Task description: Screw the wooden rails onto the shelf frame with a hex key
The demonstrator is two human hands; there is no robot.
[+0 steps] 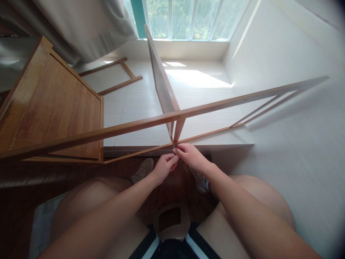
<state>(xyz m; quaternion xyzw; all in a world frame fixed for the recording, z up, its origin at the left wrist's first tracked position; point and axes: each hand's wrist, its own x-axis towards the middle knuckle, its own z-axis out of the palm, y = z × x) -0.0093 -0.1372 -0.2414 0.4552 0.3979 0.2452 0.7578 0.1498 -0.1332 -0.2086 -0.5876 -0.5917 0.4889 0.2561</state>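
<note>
A long wooden frame (129,130) stands across in front of me, with a flat wooden panel (161,77) joined at its middle and reaching back toward the window. At the lower joint, a thin metal piece (174,146), perhaps a screw or hex key, sticks out of the lower rail. My right hand (192,157) is closed in a pinch around that metal piece, close against the wood. Just below it, my left hand (164,167) has its fingers pressed together, touching the right fingertips; what they hold is hidden.
A wooden cabinet (59,111) stands at the left. A smaller wooden frame (118,86) lies on the pale sill platform (132,111) behind. A grey curtain (99,28) hangs beside the barred window (185,18). At the right is a white wall (296,151).
</note>
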